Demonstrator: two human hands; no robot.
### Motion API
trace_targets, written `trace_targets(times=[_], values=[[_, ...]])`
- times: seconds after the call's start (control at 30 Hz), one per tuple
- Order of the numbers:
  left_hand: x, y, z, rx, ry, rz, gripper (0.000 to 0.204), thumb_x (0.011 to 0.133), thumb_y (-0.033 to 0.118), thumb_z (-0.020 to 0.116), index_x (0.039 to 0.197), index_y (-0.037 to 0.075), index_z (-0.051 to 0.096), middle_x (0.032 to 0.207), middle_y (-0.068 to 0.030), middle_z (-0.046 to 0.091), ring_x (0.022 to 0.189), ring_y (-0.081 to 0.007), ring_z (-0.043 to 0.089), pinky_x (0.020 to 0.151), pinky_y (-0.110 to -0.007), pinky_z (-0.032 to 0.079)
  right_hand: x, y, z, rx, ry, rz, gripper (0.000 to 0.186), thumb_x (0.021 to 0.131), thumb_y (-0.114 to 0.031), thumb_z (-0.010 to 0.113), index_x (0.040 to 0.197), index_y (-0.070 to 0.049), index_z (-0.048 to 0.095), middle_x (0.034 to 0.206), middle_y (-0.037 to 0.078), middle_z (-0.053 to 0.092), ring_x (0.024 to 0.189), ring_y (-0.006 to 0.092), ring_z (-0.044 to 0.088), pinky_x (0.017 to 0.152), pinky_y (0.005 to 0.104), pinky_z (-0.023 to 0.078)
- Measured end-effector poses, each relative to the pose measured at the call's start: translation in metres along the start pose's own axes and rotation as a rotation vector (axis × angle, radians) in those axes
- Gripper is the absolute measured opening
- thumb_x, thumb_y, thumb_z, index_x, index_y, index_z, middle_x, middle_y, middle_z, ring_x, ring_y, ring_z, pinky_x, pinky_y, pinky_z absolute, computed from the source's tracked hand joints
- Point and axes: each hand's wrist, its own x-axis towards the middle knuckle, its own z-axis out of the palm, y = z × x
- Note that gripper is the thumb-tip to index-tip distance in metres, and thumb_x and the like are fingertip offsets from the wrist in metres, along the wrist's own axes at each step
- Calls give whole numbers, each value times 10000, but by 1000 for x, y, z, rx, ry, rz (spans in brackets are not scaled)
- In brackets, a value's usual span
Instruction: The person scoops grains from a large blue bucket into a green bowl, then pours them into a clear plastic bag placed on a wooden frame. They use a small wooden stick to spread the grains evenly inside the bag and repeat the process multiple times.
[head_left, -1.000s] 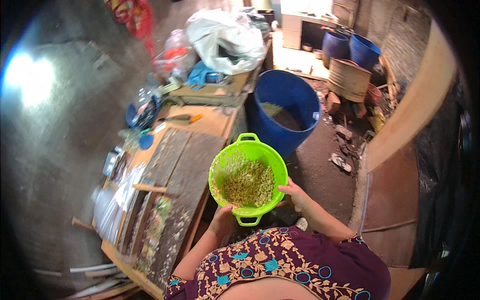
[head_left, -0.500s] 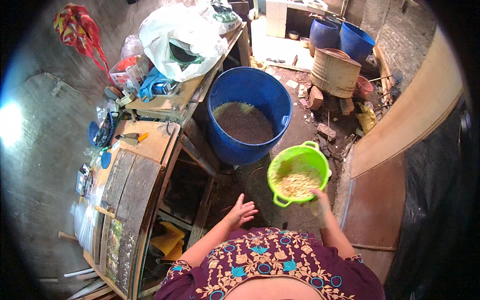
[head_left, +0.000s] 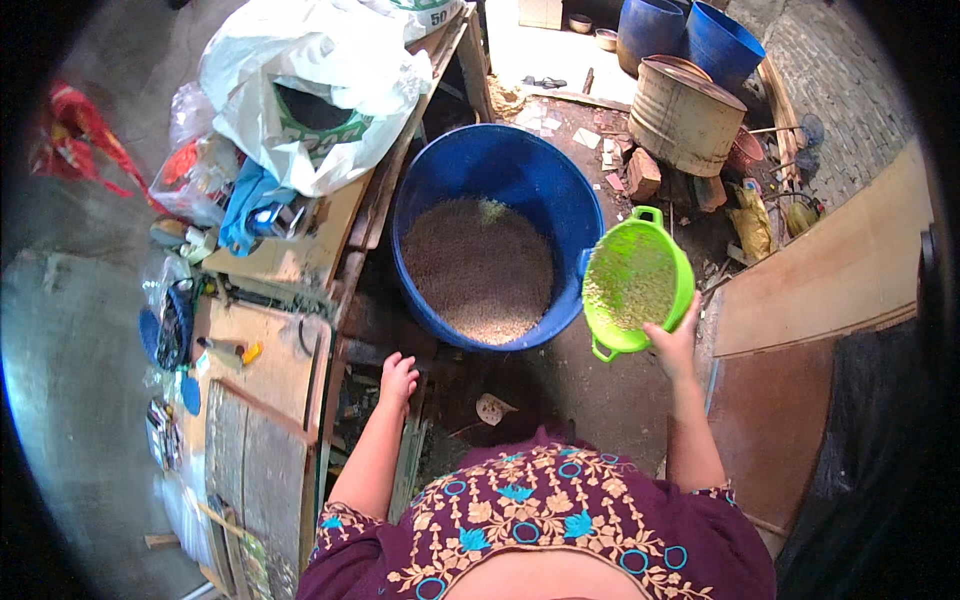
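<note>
A lime-green plastic bowl [head_left: 630,275] with two handles holds pale bits and is tilted beside the right rim of a large blue barrel. My right hand [head_left: 672,340] grips the bowl's lower right side. The blue barrel [head_left: 497,152] stands in front of me with a layer of dark brown granular material [head_left: 475,270] inside. My left hand [head_left: 398,382] is open and empty, fingers slightly bent, below the barrel's lower left side and near the edge of the wooden workbench.
At left, a wooden bench [head_left: 255,440] bears tools and bags, including a big white sack [head_left: 250,80]. Behind the barrel are a rusty drum [head_left: 680,120], broken bricks [head_left: 640,170] and more blue barrels [head_left: 720,45]. A plywood board [head_left: 810,270] leans at right.
The bowl went from being held in both hands to my right hand alone and moved right and up beside the barrel. My left hand let go and moved left. The barrel now appears nearer.
</note>
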Motion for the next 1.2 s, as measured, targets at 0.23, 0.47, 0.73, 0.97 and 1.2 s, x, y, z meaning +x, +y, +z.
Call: trace_targets(times=[0.23,0.47,0.73,0.97,1.2], values=[[139,79,76,685,369,588,838,661,231,689,1339,-20,267,1264,-296,402,1171,-405,417,1005,-417,342,118,67,159,-516,-91,211,1188,529,-259,770,1430,-77,17,1261,276,378,1166,394,419,991,425,369],[162,95,107,846,558,613,762,717,135,607,1341,-60,216,1181,-336,433,1067,-462,466,914,-470,394,194,203,307,-695,-267,472,1173,540,-260,746,1441,-189,-1,1178,268,371,1087,406,461,944,441,413],[169,97,108,803,536,648,709,699,97,566,1303,-100,252,1193,-346,413,1090,-477,435,964,-466,347,256,367,458,-828,-176,562,1003,687,-329,706,1441,-146,72,1420,278,183,1289,363,304,1035,407,313],[167,92,105,795,555,586,703,699,96,563,1300,-99,255,1195,-345,410,1078,-483,437,957,-476,350,169,311,593,-492,-282,237,837,787,-251,613,1434,-65,116,1454,197,188,1334,328,214,1096,431,171],[165,95,106,804,532,599,704,698,99,564,1299,-101,256,1190,-346,415,1072,-486,440,951,-479,356,146,315,624,-416,-801,576,555,766,-289,613,1212,-19,424,1064,208,493,988,351,492,885,434,403]])
